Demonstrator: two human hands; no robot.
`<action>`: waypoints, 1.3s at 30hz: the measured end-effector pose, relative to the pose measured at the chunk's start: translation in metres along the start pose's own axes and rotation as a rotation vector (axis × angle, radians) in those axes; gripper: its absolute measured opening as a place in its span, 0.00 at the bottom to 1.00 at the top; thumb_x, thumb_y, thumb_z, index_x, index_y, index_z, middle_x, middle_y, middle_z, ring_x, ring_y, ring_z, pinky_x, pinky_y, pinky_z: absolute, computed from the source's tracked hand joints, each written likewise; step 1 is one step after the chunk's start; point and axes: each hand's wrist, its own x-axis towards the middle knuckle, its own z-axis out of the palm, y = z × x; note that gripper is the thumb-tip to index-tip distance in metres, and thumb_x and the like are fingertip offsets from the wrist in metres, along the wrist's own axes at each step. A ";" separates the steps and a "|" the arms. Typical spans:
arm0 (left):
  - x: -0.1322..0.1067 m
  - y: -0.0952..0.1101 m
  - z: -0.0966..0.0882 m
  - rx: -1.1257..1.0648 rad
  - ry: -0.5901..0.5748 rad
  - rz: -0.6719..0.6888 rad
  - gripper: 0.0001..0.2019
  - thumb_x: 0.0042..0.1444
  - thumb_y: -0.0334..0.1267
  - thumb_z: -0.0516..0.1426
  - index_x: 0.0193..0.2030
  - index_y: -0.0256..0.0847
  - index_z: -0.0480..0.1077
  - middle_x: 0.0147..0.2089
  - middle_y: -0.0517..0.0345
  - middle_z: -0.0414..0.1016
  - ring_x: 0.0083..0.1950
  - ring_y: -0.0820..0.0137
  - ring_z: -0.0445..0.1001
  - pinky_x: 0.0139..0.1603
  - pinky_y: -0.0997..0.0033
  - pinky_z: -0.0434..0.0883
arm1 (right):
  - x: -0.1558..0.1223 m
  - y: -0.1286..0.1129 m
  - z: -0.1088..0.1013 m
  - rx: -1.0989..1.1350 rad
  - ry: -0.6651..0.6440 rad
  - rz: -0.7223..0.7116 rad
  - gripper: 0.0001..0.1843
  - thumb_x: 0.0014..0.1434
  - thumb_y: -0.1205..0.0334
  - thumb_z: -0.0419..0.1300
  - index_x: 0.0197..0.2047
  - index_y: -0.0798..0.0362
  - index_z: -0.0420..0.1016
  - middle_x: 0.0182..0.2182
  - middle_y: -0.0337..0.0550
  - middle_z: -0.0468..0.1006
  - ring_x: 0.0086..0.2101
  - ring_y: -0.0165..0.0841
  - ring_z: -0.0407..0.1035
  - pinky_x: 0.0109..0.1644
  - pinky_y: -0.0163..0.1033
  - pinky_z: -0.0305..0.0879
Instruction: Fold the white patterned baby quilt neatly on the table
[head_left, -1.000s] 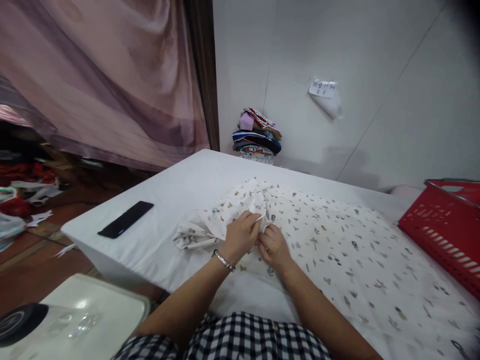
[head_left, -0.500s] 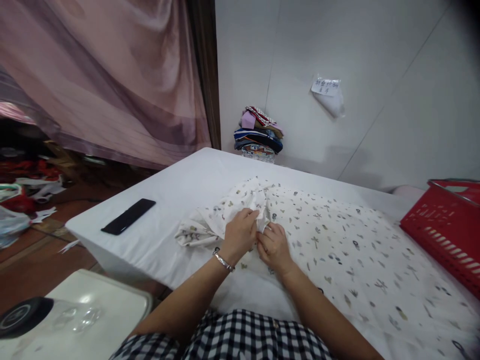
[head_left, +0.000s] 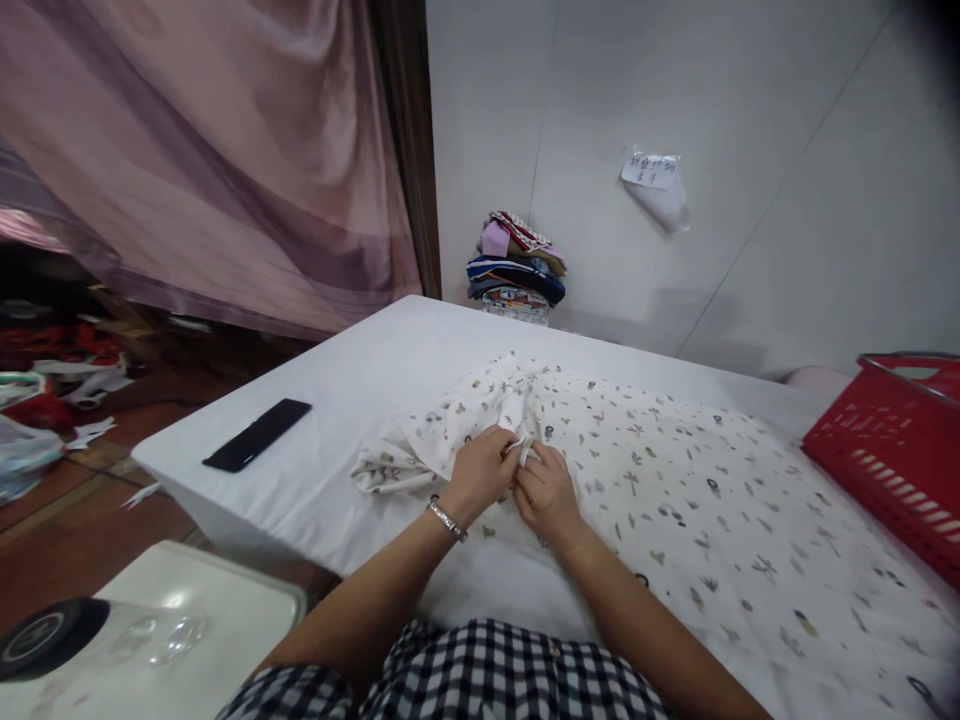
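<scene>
Barely shifted since before, my left hand [head_left: 480,468] and right hand [head_left: 546,490] both pinch the printed cloth [head_left: 675,480] between them, closed to gather its fold.

I saw the white printed cloth [head_left: 675,490] spread flat across the white table, dotted with small dark and tan motifs. Its left end lay bunched in folds, and a thin white cord [head_left: 523,446] ran from that gathered part.
</scene>
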 end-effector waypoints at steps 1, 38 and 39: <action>-0.001 0.000 0.001 -0.016 0.021 0.005 0.07 0.61 0.37 0.51 0.37 0.43 0.70 0.37 0.60 0.74 0.38 0.72 0.72 0.40 0.73 0.66 | 0.000 0.000 0.000 -0.002 0.000 0.000 0.10 0.60 0.69 0.52 0.37 0.55 0.75 0.33 0.48 0.74 0.51 0.43 0.61 0.56 0.52 0.58; 0.007 0.007 -0.008 0.242 -0.099 -0.115 0.15 0.64 0.41 0.46 0.33 0.41 0.69 0.36 0.56 0.74 0.37 0.69 0.73 0.36 0.70 0.63 | -0.005 0.001 0.004 0.122 -0.045 -0.039 0.15 0.57 0.68 0.53 0.46 0.53 0.75 0.51 0.51 0.73 0.58 0.48 0.57 0.56 0.57 0.59; 0.007 0.005 -0.011 0.259 -0.098 -0.107 0.15 0.64 0.41 0.45 0.33 0.41 0.69 0.36 0.56 0.74 0.37 0.69 0.73 0.36 0.70 0.63 | -0.004 0.002 0.002 0.167 0.000 -0.021 0.15 0.58 0.69 0.52 0.46 0.52 0.75 0.51 0.51 0.73 0.57 0.46 0.60 0.56 0.56 0.60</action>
